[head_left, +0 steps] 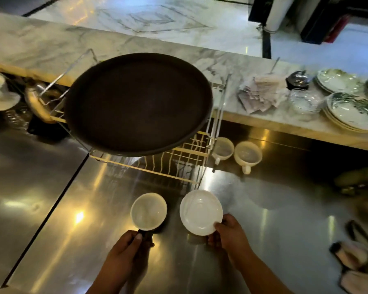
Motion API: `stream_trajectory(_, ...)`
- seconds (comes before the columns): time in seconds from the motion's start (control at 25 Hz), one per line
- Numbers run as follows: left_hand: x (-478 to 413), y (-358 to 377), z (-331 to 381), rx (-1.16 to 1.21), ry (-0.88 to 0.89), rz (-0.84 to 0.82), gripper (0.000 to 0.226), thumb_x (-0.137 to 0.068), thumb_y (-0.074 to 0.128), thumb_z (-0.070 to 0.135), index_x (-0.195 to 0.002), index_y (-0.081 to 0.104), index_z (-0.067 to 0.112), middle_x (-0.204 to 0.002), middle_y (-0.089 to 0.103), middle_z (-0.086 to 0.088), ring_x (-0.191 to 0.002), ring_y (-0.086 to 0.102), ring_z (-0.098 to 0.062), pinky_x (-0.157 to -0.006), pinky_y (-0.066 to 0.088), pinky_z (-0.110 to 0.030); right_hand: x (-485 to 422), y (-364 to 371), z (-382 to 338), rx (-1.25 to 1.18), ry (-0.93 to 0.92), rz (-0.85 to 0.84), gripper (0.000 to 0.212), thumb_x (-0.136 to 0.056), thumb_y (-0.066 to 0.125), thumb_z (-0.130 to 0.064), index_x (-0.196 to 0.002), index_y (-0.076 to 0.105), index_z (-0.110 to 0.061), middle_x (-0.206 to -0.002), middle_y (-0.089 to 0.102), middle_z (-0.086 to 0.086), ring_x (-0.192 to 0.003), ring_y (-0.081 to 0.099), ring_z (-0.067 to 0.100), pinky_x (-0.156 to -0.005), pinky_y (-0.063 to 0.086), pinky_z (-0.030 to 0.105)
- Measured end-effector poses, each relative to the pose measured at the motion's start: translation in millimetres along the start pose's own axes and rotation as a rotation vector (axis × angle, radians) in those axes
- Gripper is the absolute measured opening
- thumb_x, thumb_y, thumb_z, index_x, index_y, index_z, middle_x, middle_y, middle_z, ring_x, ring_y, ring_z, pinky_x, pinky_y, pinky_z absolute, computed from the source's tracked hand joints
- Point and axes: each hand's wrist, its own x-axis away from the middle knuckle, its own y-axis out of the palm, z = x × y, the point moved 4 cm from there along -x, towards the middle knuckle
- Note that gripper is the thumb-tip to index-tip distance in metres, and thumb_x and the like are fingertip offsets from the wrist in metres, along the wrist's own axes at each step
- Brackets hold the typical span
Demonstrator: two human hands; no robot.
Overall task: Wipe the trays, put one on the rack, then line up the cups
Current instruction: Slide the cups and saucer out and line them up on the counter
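A round dark brown tray [138, 103] lies on top of the white wire dish rack [187, 158]. On the steel counter near me, my left hand [130, 245] grips the dark handle of a white cup [148, 211]. To its right, my right hand [227, 230] pinches the near edge of a white saucer [201, 212], held slightly tilted. Two more white cups [222, 148] [248, 155] stand side by side just right of the rack, handles toward me.
A marble ledge [51, 45] runs behind the rack with stacked patterned plates [353, 112], glass bowls [304, 100] and folded napkins [259, 92] at right. A white cup on a saucer [0, 94] sits far left. Dark utensils [353, 255] lie at the counter's right edge.
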Motion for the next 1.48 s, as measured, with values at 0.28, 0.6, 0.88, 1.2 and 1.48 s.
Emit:
stream_trajectory(0.28,17,77,42,-0.013,-0.009,-0.095,0.019,-0.103,0.056,0.005,-0.090,0.069,0.000,-0.060,0.072,0.004,-0.052,0.060,-0.002,-0.055,0.046,-0.019,-1,-78,16,-0.053,-0.014,0.098,0.010,-0.097,0.056,-0.004,-0.105,0.060,-0.010,-0.089,0.073,0.028,-0.060,0.072,0.035,-0.061,0.064,0.057)
stream_trajectory(0.6,34,166,79,-0.124,0.029,-0.145,0.019,-0.102,0.061,0.017,-0.089,0.074,0.016,-0.070,0.076,0.009,-0.053,0.061,0.004,-0.057,0.047,-0.022,6,-152,25,-0.176,-0.011,0.187,0.009,-0.099,0.056,-0.004,-0.105,0.060,-0.009,-0.091,0.071,0.026,-0.065,0.072,0.035,-0.055,0.064,0.043)
stream_trajectory(0.88,26,242,106,-0.173,0.091,-0.169,0.019,-0.103,0.059,0.025,-0.091,0.072,0.019,-0.084,0.077,0.012,-0.067,0.069,0.000,-0.055,0.048,-0.011,1,-214,27,-0.303,-0.011,0.297,0.004,-0.102,0.056,-0.006,-0.104,0.060,-0.006,-0.081,0.068,0.021,-0.055,0.069,0.026,-0.055,0.063,0.042)
stream_trajectory(1.2,2,322,131,-0.176,0.159,-0.235,0.021,-0.105,0.055,0.031,-0.091,0.070,0.025,-0.081,0.075,0.011,-0.074,0.069,0.003,-0.054,0.046,-0.007,-32,-272,4,-0.400,-0.019,0.358,0.006,-0.103,0.053,-0.005,-0.101,0.054,-0.011,-0.086,0.066,0.027,-0.046,0.071,0.020,-0.045,0.059,0.032)
stream_trajectory(1.48,-38,378,154,-0.110,0.138,-0.225,0.019,-0.106,0.050,0.039,-0.104,0.068,0.030,-0.090,0.076,0.004,-0.080,0.073,-0.013,-0.064,0.057,-0.023,-70,-293,-24,-0.474,0.005,0.348,0.014,-0.104,0.053,-0.007,-0.116,0.052,-0.013,-0.091,0.070,0.023,-0.063,0.072,0.025,-0.049,0.060,0.032)
